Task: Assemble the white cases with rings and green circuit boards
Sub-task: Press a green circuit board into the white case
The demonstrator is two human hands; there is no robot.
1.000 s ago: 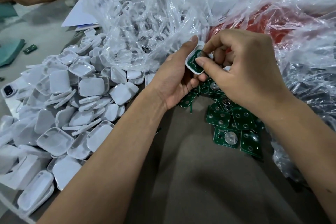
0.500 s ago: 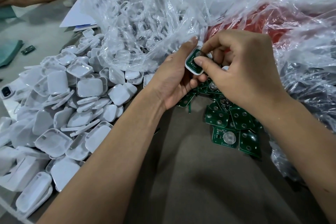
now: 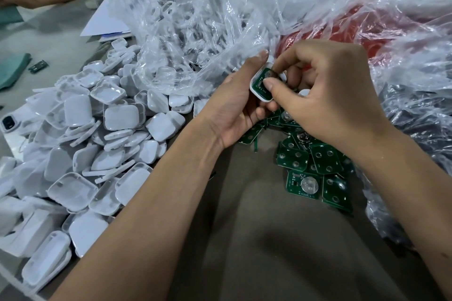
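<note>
Grey-brown work table [image 3: 269,252], crumpled clear plastic bags [image 3: 195,32] behind. Left hand [image 3: 234,107] grips small white rounded-square plastic case [image 3: 256,91] above the table; right hand [image 3: 325,95] pinches green circuit board [image 3: 261,80] into it. Risk: uneven thumb pressure could seat the board tilted.

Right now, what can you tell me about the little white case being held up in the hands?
The white case is a small rounded-square shell that looks like glossy plastic. It is tilted, its open side towards the camera, with a green circuit board lying inside. The left hand grips it from the left and below; the right hand presses its thumb on the board, another fingertip at the top edge. It is held above the pile of loose green boards.
</note>
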